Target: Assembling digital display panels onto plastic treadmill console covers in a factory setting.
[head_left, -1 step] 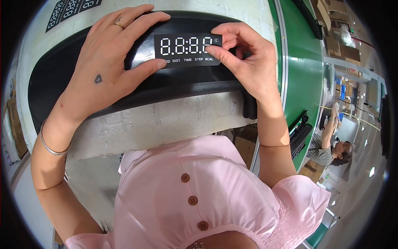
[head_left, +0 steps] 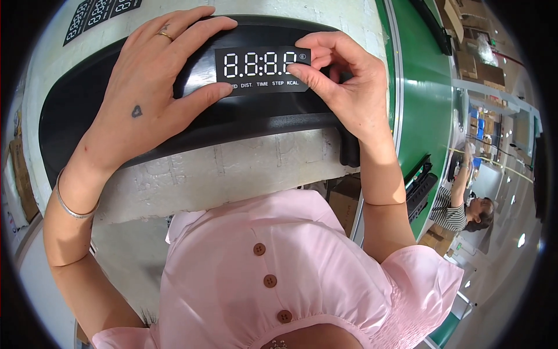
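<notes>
A glossy black, curved plastic console cover (head_left: 72,110) lies across the white block in front of me. Against its middle is a thin black display sticker (head_left: 264,70) printed with white segment digits. My right hand (head_left: 354,81) pinches the sticker's right end, thumb on its face and index finger at the upper corner; the other fingers curl behind. My left hand (head_left: 145,87) rests spread on the cover, its thumb tip touching the sticker's lower left corner. Whether the sticker lies fully flat, I cannot tell.
Similar black stickers (head_left: 99,17) lie at the far left of the white foam-like work surface (head_left: 232,166). To the right runs a green bench (head_left: 427,99) with a black plastic part (head_left: 419,192) by its edge. Beyond it is another person (head_left: 465,212) in a striped top.
</notes>
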Demonstrator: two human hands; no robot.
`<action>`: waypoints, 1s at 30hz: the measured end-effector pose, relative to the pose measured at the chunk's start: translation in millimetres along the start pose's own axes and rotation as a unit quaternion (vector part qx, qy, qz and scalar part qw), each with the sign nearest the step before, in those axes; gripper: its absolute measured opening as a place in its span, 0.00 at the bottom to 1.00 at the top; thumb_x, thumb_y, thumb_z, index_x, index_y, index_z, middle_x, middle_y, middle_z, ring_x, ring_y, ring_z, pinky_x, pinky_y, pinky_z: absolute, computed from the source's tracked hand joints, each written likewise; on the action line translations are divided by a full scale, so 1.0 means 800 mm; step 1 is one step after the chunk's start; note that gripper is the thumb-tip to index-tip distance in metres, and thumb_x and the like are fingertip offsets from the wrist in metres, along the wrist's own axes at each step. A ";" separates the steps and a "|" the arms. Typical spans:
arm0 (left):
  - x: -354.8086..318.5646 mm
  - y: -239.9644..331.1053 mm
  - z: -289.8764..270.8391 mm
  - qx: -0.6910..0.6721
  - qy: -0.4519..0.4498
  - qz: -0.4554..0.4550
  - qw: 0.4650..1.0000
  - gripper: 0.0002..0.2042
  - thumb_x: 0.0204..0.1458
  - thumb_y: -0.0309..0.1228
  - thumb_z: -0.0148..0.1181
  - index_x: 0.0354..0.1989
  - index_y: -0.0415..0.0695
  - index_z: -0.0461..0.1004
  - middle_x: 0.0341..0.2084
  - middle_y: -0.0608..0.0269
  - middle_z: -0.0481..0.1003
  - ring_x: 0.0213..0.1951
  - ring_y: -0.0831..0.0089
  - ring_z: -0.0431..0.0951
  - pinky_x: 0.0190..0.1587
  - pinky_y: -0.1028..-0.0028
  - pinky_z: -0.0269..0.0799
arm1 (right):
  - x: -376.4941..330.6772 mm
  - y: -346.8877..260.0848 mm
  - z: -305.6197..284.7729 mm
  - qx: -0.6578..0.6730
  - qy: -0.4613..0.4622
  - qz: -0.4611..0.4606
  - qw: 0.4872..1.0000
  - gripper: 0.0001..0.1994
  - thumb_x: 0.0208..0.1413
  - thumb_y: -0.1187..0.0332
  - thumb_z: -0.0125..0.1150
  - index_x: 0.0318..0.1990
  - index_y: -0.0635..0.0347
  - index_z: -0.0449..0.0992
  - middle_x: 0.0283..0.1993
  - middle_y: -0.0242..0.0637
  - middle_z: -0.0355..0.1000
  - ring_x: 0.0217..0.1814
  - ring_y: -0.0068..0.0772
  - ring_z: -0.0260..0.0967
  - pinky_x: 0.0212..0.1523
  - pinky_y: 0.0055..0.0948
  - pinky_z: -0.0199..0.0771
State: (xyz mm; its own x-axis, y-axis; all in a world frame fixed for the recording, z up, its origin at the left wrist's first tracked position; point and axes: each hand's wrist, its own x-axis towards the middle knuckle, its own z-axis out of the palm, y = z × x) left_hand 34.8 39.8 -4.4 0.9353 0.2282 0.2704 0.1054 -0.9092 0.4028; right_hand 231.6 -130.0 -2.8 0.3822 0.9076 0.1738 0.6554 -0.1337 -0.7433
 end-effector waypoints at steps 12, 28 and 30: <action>-0.005 -0.002 -0.004 -0.005 -0.003 -0.002 1.000 0.31 0.44 0.32 0.68 0.61 0.50 0.68 0.62 0.61 0.65 0.62 0.58 0.63 0.65 0.61 0.55 | -0.001 -0.002 0.007 -0.074 0.049 -0.116 0.989 0.14 0.42 0.73 0.74 0.39 0.57 0.79 0.26 0.32 0.73 0.26 0.25 0.71 0.24 0.22 0.72; -0.005 -0.001 -0.005 -0.002 0.003 -0.002 1.000 0.28 0.46 0.34 0.67 0.59 0.53 0.69 0.61 0.60 0.66 0.61 0.57 0.65 0.64 0.61 0.56 | 0.002 -0.001 0.009 -0.126 0.047 -0.225 0.965 0.12 0.44 0.75 0.69 0.37 0.61 0.76 0.29 0.38 0.73 0.28 0.39 0.71 0.28 0.30 0.73; -0.005 -0.001 -0.005 -0.004 0.003 -0.003 1.000 0.28 0.46 0.34 0.67 0.59 0.53 0.69 0.61 0.60 0.66 0.61 0.57 0.65 0.64 0.61 0.56 | 0.001 0.000 0.009 -0.124 0.047 -0.213 0.968 0.11 0.45 0.74 0.69 0.37 0.61 0.76 0.30 0.38 0.74 0.28 0.39 0.72 0.28 0.31 0.73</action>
State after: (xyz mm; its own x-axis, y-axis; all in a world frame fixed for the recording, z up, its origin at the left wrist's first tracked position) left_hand 29.7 41.0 -2.2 0.9328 0.2349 0.2732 0.1073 -0.9050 0.4117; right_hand 227.2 -126.6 -6.9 0.0931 0.8630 0.4966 0.8980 0.1427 -0.4163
